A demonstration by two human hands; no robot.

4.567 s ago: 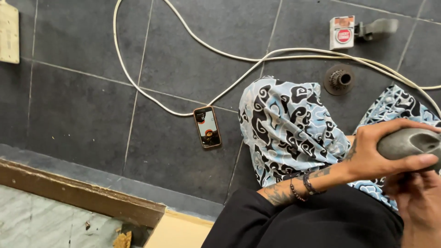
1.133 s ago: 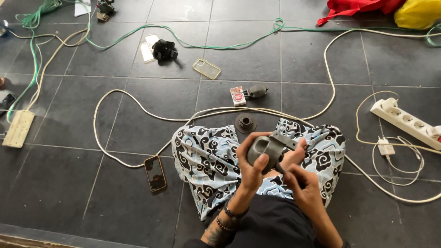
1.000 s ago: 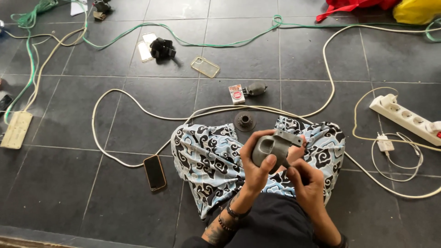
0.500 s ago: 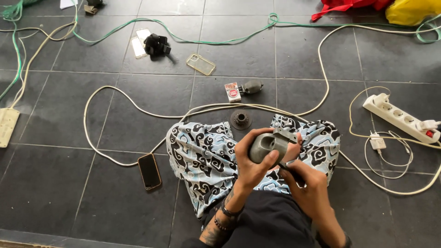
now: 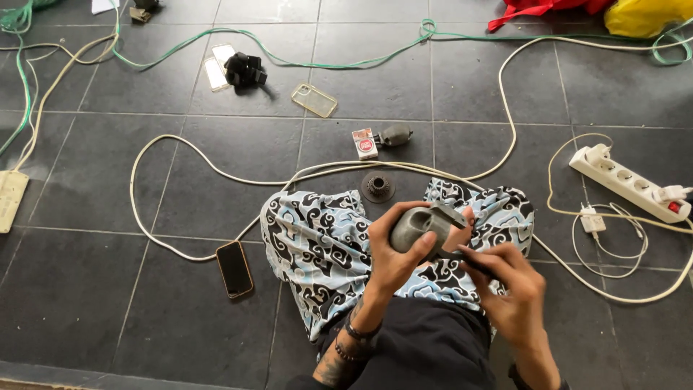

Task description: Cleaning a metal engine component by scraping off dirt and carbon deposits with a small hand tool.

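I am holding a grey part (image 5: 421, 227) over my lap, my left hand (image 5: 395, 253) closing its grip around the body, while my right hand (image 5: 509, 285) is pinching a dark thin tool (image 5: 462, 254) whose tip is touching the part's near side. My legs are lying under patterned cloth (image 5: 317, 245) on the tiled floor (image 5: 108, 289), with a phone (image 5: 235, 269) lying to my left and a round black piece (image 5: 378, 186) beside a white cable (image 5: 180, 249) ahead. A power strip (image 5: 624, 182) is sitting well apart on my right.
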